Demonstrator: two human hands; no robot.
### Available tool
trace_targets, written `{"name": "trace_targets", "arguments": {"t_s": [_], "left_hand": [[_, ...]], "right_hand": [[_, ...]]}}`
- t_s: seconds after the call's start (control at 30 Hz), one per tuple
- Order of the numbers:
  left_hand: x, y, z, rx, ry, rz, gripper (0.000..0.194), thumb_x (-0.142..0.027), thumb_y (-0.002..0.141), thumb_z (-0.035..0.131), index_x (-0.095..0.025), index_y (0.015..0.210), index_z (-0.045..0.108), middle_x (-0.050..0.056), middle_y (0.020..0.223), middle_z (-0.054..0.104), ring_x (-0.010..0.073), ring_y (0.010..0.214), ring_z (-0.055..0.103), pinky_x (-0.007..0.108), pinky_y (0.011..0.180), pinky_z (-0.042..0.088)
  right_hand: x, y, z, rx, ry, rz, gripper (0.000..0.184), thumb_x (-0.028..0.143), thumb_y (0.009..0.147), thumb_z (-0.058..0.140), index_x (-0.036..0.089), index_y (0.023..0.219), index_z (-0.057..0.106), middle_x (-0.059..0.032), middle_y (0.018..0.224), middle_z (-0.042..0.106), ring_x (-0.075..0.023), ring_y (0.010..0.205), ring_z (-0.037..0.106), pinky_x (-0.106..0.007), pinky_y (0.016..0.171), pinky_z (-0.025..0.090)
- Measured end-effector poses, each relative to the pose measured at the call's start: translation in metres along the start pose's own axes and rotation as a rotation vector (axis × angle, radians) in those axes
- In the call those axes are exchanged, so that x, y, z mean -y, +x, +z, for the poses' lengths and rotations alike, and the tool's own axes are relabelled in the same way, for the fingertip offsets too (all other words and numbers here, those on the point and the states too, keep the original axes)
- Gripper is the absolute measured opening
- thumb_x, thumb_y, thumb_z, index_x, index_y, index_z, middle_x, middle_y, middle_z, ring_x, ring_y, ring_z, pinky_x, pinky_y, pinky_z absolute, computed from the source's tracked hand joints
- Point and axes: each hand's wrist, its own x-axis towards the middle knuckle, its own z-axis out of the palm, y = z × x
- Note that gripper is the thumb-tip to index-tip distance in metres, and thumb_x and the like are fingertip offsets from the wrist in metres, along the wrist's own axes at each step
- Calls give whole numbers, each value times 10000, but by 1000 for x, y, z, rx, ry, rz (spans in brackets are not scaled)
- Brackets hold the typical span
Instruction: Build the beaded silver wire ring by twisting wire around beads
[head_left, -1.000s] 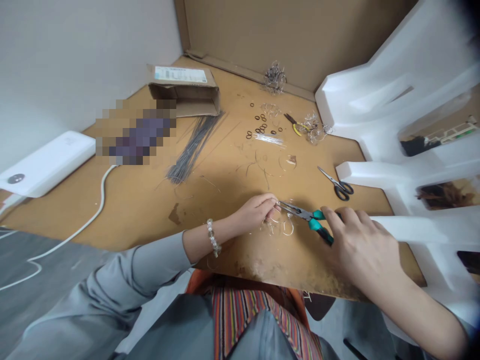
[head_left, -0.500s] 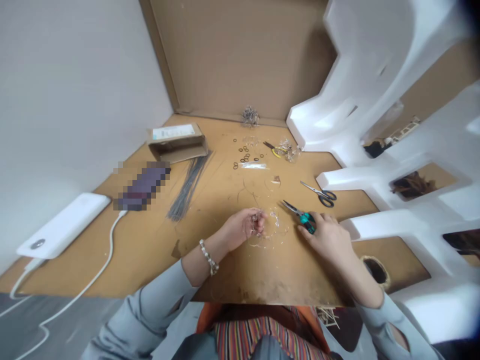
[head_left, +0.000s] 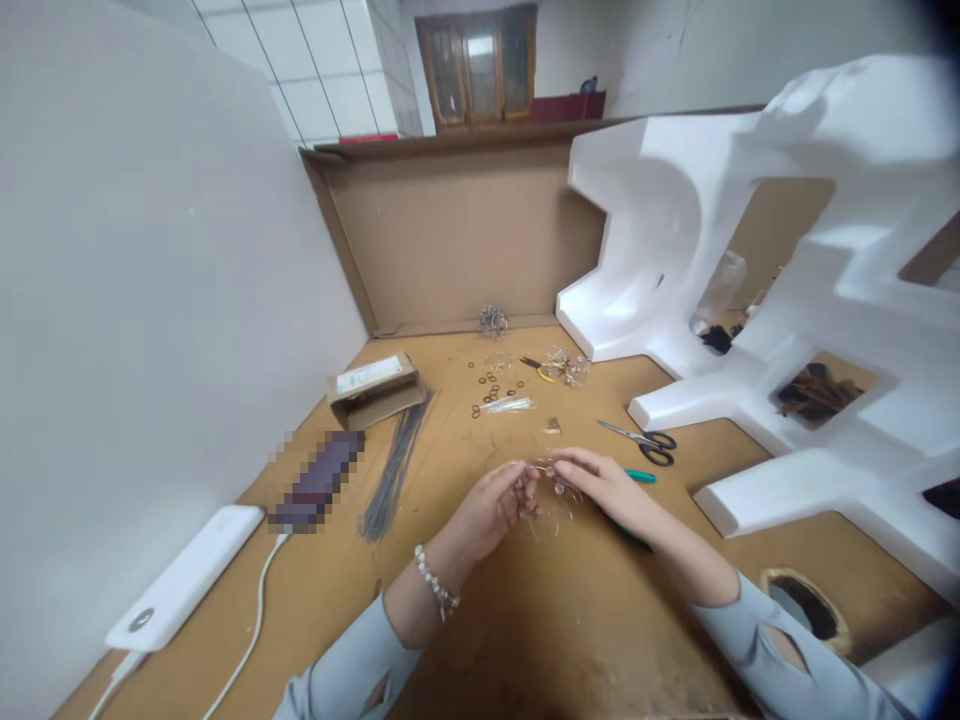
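Observation:
My left hand [head_left: 496, 505] and my right hand [head_left: 600, 482] meet over the middle of the brown table [head_left: 570, 620]. Their fingertips pinch a small thin wire piece [head_left: 553, 482] with clear bits on it. My left wrist wears a bead bracelet [head_left: 435, 585]. The teal-handled pliers [head_left: 639, 476] lie on the table just behind my right hand, with only a handle tip showing. Curls of clear wire lie under the hands.
Black-handled scissors [head_left: 643, 440] lie to the right. Small dark rings [head_left: 491, 385], yellow-handled cutters [head_left: 541, 368] and a wire tangle [head_left: 493, 320] sit further back. A bundle of grey wires [head_left: 394, 465], a cardboard box [head_left: 373, 387], a white power bank [head_left: 184, 577] and white foam blocks [head_left: 757, 330] flank the table.
My right hand let go of the teal pliers and moved left to join my left hand on the wire piece. The camera tilted up, showing more of the room.

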Motion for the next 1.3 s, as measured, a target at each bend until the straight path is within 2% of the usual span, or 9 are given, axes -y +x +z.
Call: {"name": "trace_targets", "arguments": {"t_s": [0.07,0.17,0.3,0.43,0.6,0.77,0.97,1.1,1.3], "left_hand": [[-15,11,9,7,66,85,296,-424,804,624,-129,827,624,15,710,576,105,634,540,263,677,481],[-37,29,19,-13,257,235,331,-454,814,599,-126,851,619,48,802,616,128,730,577,262,733,466],[-58,46,24,-96,517,362,414,-506,785,601,-143,983,600,81,955,624,162,800,594,295,769,464],[-58,50,30,-284,996,438,753,-472,625,762,-211,1272,480,111,1127,601,216,824,595,321,765,422],[-49,48,41,-396,1226,533,738,-501,662,717,-222,1298,468,99,1028,628,274,873,601,329,771,387],[-55,48,34,-306,1117,569,303,-434,854,505,-214,1035,608,37,778,626,190,701,575,293,684,412],[-69,49,26,-59,649,374,347,-472,794,569,-163,951,586,9,702,608,123,542,541,230,483,414],[-73,46,26,-132,550,327,359,-459,732,635,-152,912,586,-3,683,596,103,516,529,214,462,423],[-72,44,26,-200,561,361,288,-399,762,609,-155,913,587,-9,684,578,103,525,530,210,456,426]], "right_hand": [[17,17,1,80,166,-88,414,506,801,592,183,1057,634,-51,921,698,-174,791,639,-317,773,485],[32,41,-5,-86,194,-145,402,553,800,561,167,830,667,-1,620,621,-137,587,572,-288,642,472],[38,61,-22,-271,217,-123,449,610,734,596,166,770,653,22,521,546,-126,481,512,-271,514,420],[39,63,-32,-342,213,-136,431,604,730,602,175,744,641,15,534,557,-126,473,500,-266,479,386],[43,58,-36,-341,215,-141,412,581,747,594,176,789,652,1,586,581,-131,513,508,-273,509,410],[43,58,-39,-305,246,-148,413,585,753,589,178,768,658,40,510,493,-106,459,450,-259,485,377],[47,55,-43,-155,431,-148,399,536,753,624,170,895,694,22,578,569,-97,501,494,-249,516,386],[54,49,-46,-132,485,-129,423,530,748,633,175,972,691,-23,722,651,-122,610,570,-258,557,418],[57,44,-49,-170,281,-83,414,514,755,632,169,979,673,-57,833,683,-155,739,603,-263,588,444]]}}
